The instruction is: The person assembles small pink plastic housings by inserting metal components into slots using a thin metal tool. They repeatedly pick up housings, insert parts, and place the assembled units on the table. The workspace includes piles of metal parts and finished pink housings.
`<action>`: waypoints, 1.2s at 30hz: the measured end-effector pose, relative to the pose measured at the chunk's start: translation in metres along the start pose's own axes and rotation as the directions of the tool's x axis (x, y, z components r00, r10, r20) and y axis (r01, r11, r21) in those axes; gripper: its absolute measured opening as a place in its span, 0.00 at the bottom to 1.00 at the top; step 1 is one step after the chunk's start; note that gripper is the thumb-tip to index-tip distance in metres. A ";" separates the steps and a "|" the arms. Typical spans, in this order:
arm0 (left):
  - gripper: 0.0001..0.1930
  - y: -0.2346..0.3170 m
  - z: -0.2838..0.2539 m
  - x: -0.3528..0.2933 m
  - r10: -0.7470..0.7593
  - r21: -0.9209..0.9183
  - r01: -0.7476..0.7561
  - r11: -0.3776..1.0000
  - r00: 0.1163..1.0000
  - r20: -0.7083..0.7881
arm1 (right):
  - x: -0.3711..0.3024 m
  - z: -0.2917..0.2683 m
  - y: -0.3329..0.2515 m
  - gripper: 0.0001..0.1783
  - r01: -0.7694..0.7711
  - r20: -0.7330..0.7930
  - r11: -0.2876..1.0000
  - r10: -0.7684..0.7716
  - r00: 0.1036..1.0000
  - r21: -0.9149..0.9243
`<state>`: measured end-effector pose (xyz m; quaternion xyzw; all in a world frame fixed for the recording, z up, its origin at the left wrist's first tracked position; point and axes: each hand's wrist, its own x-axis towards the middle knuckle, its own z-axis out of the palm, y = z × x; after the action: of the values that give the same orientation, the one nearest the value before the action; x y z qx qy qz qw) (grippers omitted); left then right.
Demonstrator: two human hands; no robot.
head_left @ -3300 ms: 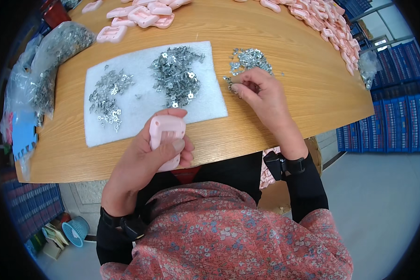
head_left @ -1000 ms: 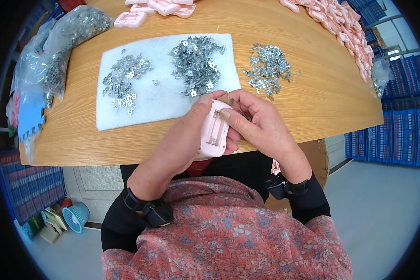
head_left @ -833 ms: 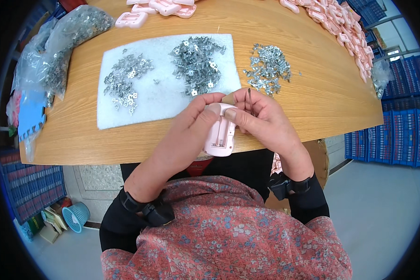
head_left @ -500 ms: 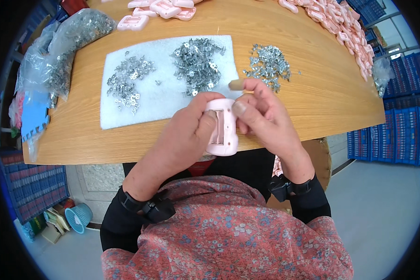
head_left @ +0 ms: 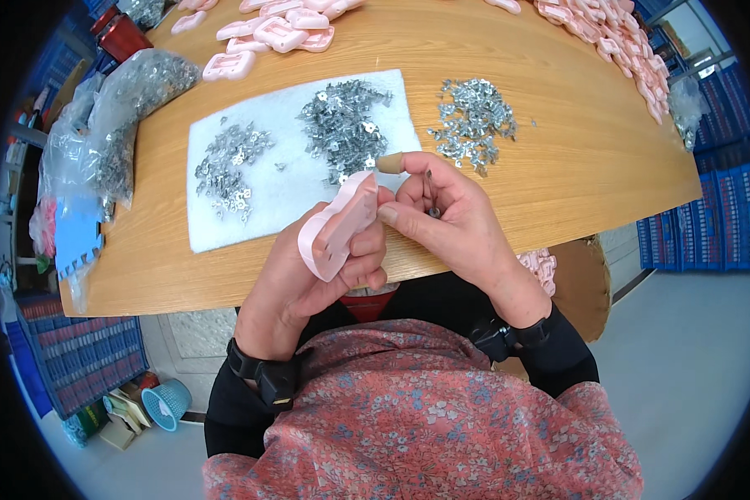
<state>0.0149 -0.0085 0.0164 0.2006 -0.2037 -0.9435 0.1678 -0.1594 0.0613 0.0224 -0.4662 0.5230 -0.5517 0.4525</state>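
My left hand (head_left: 342, 265) is closed around a pale pink plastic casing (head_left: 340, 225), tilted so that its side edge faces up. The fingers wrap its near side. Close to the casing's right edge is my right hand (head_left: 450, 212), its thumb tip almost at the pink plastic. A tan finger cover (head_left: 389, 163) sits on the right index fingertip. Tucked in the curled right fingers is a thin dark metal tool (head_left: 432, 198) with a rounded end; most of it is hidden. Beyond the hands, small metal pieces (head_left: 346, 125) lie heaped on a white foam sheet (head_left: 287, 212).
Another metal heap (head_left: 475, 121) lies on the wooden table (head_left: 575, 167), right of the foam. Pink casings (head_left: 279, 33) pile up at the back, more (head_left: 608, 37) at far right. Clear bags of metal pieces (head_left: 129, 117) stand left, before a red canister (head_left: 121, 35).
The casing has turned from showing its battery-like recess to edge-on, tilting up and left. My right hand has shifted slightly left and down, and the metal tool in it now shows.
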 end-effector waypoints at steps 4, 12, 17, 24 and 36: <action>0.22 -0.001 0.000 0.000 -0.018 0.009 0.018 1.000 1.000 0.008 | 0.003 -0.006 -0.002 0.20 -0.089 0.081 0.994 0.094 0.992 -0.059; 0.22 -0.002 -0.003 0.001 -0.027 -0.006 0.027 1.000 1.000 -0.009 | 0.005 -0.010 0.004 0.19 -0.108 0.085 0.994 0.108 0.991 -0.002; 0.17 -0.001 -0.006 0.000 -0.048 -0.087 0.054 0.995 0.996 0.069 | 0.007 -0.007 0.000 0.20 -0.175 0.111 0.984 0.177 0.978 -0.030; 0.22 -0.001 0.000 0.002 -0.023 -0.069 0.020 0.997 0.999 -0.039 | 0.003 0.000 0.002 0.15 0.019 -0.030 0.999 -0.020 0.999 -0.033; 0.19 -0.008 -0.002 0.007 0.369 0.492 -0.267 0.829 0.921 -0.122 | -0.011 0.013 0.004 0.10 0.108 0.101 0.987 -0.097 0.990 -0.115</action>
<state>0.0084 -0.0047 0.0085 0.2975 -0.4358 -0.7981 0.2908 -0.1450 0.0699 0.0184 -0.5446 0.5086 -0.5189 0.4189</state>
